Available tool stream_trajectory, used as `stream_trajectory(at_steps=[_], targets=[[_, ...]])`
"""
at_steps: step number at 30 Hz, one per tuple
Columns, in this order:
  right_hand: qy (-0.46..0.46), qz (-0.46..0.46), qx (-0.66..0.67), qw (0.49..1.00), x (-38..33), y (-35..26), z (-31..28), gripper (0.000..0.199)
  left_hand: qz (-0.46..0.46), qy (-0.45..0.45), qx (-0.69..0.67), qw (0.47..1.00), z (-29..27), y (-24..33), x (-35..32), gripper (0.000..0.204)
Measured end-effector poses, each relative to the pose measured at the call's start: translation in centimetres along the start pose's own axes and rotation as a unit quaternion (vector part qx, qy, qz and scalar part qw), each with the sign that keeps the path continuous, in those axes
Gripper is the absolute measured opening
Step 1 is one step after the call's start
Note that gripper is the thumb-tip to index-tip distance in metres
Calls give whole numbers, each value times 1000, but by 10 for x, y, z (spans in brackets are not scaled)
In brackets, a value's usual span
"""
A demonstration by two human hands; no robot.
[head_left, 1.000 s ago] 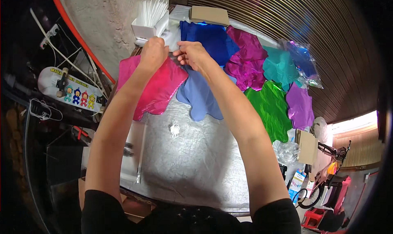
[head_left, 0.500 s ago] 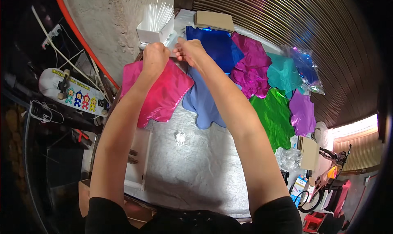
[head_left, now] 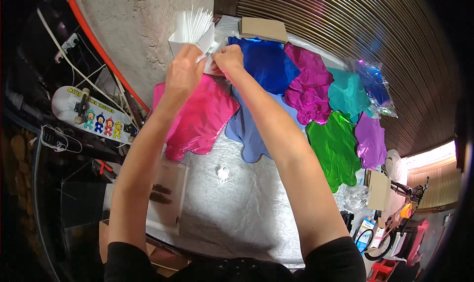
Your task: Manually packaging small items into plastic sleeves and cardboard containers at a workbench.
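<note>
At the table's far edge: both hands at the white box (head_left: 190,44) of white sticks (head_left: 193,23).
Left hand (head_left: 182,72) and right hand (head_left: 228,61) meet just beside the box, fingers pinched together on something small, can't tell what. Below them the pink foil balloon (head_left: 197,116) lies flat on the table (head_left: 237,208), beside the pale blue balloon (head_left: 249,134); dark blue balloon (head_left: 266,65) further right.

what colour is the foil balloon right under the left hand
Bright pink; the foil balloon shows best in the head view.
</note>
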State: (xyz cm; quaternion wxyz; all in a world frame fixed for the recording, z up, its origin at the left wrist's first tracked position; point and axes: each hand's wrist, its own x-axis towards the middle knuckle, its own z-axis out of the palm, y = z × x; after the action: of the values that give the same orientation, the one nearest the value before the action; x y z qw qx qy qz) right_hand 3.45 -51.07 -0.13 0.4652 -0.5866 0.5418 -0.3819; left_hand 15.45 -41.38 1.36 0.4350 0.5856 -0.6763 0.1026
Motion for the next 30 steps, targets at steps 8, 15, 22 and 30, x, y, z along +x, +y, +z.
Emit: stream_trajectory(at_steps=[8, 15, 22, 30], targets=[[1, -80, 23, 996, 7, 8, 6, 12, 3, -19, 17, 1000, -6, -19, 27, 32], [54, -111, 57, 991, -3, 0, -14, 15, 16, -36, 44, 998, -6, -17, 31, 27], [80, -131, 101, 983, -34, 5, -71, 12, 4, -44, 38, 998, -7, -12, 29, 24], [-52, -136, 225, 963, -155, 0, -151, 9, 39, 35, -5, 999, -37, 16, 7, 22]])
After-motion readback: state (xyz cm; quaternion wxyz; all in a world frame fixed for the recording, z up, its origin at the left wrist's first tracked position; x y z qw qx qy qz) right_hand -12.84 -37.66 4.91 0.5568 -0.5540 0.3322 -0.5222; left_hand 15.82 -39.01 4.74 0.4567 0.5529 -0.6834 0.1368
